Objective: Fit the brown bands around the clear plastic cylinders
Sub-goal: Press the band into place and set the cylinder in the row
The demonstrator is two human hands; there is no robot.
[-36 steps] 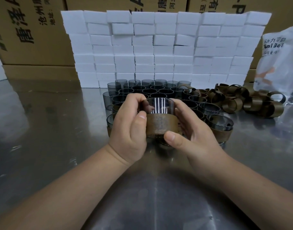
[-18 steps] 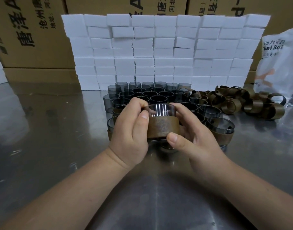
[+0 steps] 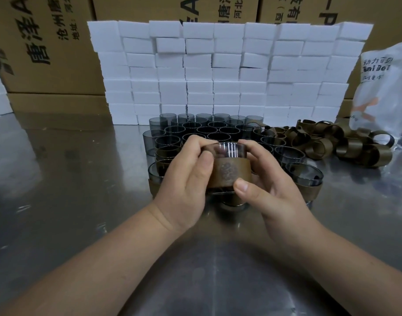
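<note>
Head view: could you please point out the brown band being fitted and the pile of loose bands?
brown band (image 3: pixel 228 173), head view, embossed front face
pile of loose bands (image 3: pixel 352 148), head view, a loop's outer face

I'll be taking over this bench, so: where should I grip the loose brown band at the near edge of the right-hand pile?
Probably pinch the brown band by its upper wall, one finger inside the loop and thumb outside, coming from above and the near side. It lies on its side as an open ring, and other bands crowd it behind.
</note>
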